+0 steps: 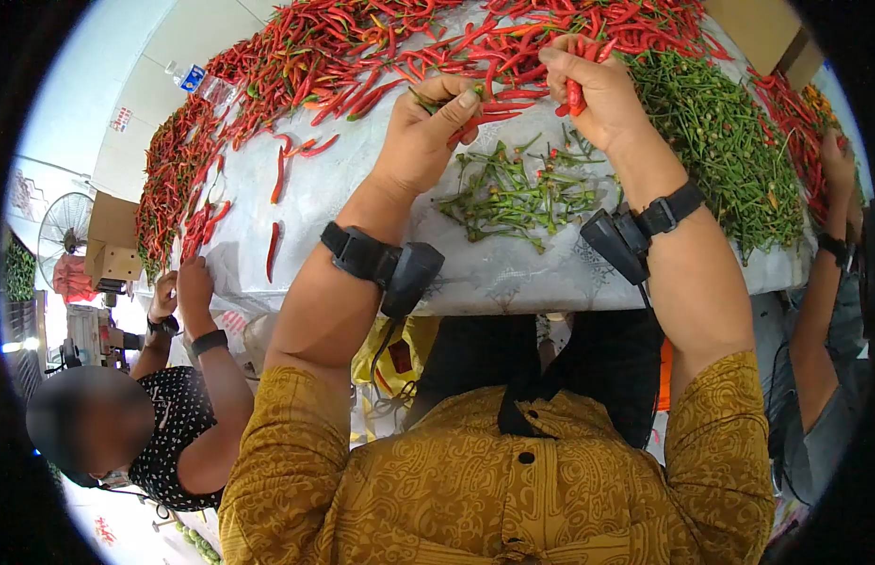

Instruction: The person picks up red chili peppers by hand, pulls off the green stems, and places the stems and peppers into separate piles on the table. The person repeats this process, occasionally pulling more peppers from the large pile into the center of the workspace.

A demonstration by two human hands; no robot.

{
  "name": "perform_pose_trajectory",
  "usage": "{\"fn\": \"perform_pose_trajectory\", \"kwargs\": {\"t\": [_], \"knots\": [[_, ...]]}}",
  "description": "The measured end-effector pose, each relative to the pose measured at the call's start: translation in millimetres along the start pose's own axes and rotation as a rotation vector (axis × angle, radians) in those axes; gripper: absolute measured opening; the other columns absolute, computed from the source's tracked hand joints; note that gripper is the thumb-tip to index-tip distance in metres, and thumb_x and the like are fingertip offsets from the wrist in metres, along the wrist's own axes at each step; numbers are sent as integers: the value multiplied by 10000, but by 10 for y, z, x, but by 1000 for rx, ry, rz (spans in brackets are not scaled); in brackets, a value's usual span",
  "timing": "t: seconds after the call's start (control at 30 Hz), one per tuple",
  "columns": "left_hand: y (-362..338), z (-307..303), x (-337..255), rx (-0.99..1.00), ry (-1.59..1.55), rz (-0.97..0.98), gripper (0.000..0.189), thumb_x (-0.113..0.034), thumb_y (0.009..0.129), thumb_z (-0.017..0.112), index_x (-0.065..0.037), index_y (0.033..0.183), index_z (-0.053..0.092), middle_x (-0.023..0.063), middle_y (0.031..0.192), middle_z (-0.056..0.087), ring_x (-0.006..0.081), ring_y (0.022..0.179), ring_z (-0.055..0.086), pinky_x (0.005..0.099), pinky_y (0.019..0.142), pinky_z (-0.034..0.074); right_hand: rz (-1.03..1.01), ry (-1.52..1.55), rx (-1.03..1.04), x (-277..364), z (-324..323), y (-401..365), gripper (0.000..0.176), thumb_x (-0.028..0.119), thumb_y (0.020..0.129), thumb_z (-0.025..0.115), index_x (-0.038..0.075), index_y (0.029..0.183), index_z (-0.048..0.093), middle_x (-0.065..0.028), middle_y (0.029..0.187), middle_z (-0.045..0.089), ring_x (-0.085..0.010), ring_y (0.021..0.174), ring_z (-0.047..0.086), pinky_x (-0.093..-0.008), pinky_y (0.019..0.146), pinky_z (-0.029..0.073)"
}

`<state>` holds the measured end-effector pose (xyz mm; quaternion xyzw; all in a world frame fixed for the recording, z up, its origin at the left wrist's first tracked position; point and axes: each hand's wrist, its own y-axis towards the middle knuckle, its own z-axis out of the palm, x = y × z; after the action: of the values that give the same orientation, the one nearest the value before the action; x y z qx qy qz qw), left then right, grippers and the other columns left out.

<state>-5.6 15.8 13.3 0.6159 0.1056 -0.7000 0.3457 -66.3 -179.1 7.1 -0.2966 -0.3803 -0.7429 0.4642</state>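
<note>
My left hand [423, 141] is closed in a pinch, with a red chili pepper [464, 132] under its fingers and a bit of green stem at the thumb tip. To its right, my right hand [598, 94] is wrapped around red chili peppers [575, 97] whose ends stick out of the fist. Below and between the hands lies a small heap of green chili stems [522, 193] on the pale table cover [362, 226]. Beyond both hands spreads a large pile of red chili peppers [306, 56].
A bigger heap of green stems [720, 141] lies to the right. A plastic bottle [207, 83] is at the far left edge. Loose chilies [274, 250] lie left of my arm. One co-worker [188, 414] sits left; another person's arm [824, 311] reaches in at right.
</note>
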Motion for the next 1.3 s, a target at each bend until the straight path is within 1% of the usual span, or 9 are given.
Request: {"fn": "perform_pose_trajectory", "kwargs": {"t": [0.1,0.2,0.27,0.4,0.47,0.7,0.77,0.87,1.3], "knots": [[15,-18,0,11,-9,-15,98,-152,844,508,-58,824,527,22,786,497,96,657,429,240,540,354,-37,-137,75,-3,75,-52,109,91,735,621,40,813,564,3,629,515,-64,525,457,-191,464,344],[20,-14,-8,-20,-52,-13,96,-159,849,498,-66,834,518,22,790,485,96,656,424,233,531,348,35,-327,116,60,172,-118,177,101,722,629,21,872,580,3,653,524,-56,542,463,-191,480,355],[23,-21,-13,-6,-155,-5,84,-153,849,494,-72,850,515,21,799,479,97,666,431,226,531,357,79,-642,187,103,231,-172,226,117,719,628,9,913,590,-4,675,535,-50,561,462,-196,497,363],[18,-31,-22,14,-161,-15,85,-160,847,501,-77,856,513,18,820,485,101,704,463,228,552,391,74,-647,230,63,238,-168,166,99,690,638,15,832,620,-9,713,591,-70,683,533,-220,627,420],[11,-14,-31,-38,-113,-57,91,-166,850,500,-81,871,526,20,848,517,104,744,494,237,584,423,-19,-690,199,30,217,-148,199,137,726,617,9,877,600,15,609,501,-45,536,426,-197,481,346],[39,-12,18,-117,-72,-71,121,-150,847,512,-74,934,549,29,866,567,97,715,507,220,580,424,-24,-644,149,33,191,-125,149,131,720,621,12,803,587,24,589,485,-41,520,413,-191,471,335],[53,-28,27,-133,-15,-100,136,-135,840,521,-57,949,546,25,824,564,90,675,501,221,564,416,-38,-614,106,5,153,-98,99,107,704,631,30,765,616,17,632,544,-43,538,458,-205,481,368],[64,-49,47,-185,10,-124,150,-125,841,519,-41,963,542,19,784,556,82,632,483,220,541,398,-120,-618,43,3,173,-93,92,106,701,629,32,749,607,30,617,526,-33,507,435,-206,456,355],[71,-15,43,-283,146,-96,151,-163,841,536,-30,908,562,-16,709,530,51,553,431,187,478,342,-127,-662,73,33,169,-106,66,94,707,597,31,722,582,40,599,515,-25,509,426,-198,456,354]]}}
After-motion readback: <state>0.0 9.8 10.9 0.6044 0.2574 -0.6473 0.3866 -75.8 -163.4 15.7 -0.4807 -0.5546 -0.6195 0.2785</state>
